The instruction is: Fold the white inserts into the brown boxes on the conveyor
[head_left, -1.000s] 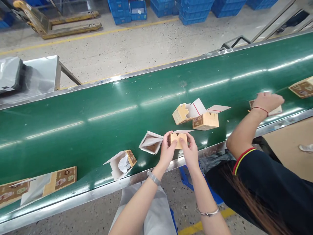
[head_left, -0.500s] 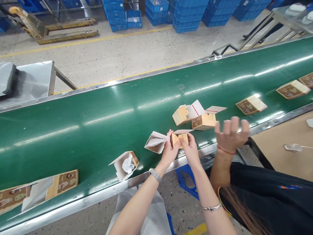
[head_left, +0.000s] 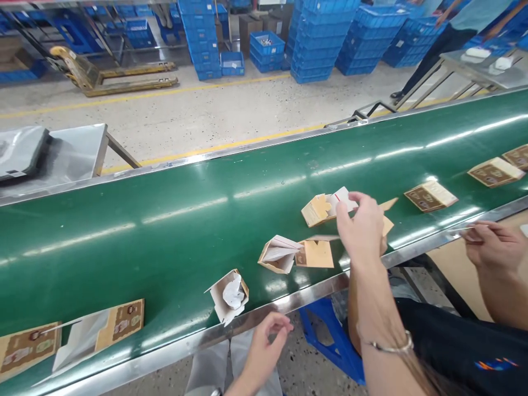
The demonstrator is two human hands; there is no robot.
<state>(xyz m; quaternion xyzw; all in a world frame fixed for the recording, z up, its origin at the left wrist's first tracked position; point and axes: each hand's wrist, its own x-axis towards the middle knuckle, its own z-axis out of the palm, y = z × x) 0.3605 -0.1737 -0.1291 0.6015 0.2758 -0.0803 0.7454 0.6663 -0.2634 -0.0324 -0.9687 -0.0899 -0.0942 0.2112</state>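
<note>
My right hand [head_left: 363, 225] is over the belt with thumb and index finger apart at the white, red-striped flap of an open carton [head_left: 314, 210]; whether they touch it is unclear. A second open carton [head_left: 388, 226] is mostly hidden behind that hand. My left hand [head_left: 266, 344] hangs at the belt's near edge, loosely curled, fingers apart, holding nothing. Between the hands lies a small brown carton [head_left: 315, 254], its tan flap facing me. It lies against an open carton with a pale lining [head_left: 280, 256]. Nearer my left hand, another open carton [head_left: 243, 289] contains crumpled white paper [head_left: 233, 292].
The green conveyor belt [head_left: 185, 231] runs across with a metal edge [head_left: 173, 352]. More cartons lie at left [head_left: 124, 322] and right [head_left: 431, 196]. A co-worker's hand [head_left: 495, 245] holds a thin white stick at right. A blue stool [head_left: 330, 341] stands below. Blue crates [head_left: 315, 38] are stacked beyond.
Both my hands have let go of the small carton, which lies on the belt. The left drew back toward me; the right moved rightward to the other cartons. The co-worker's hand shifted right. The view tilted up.
</note>
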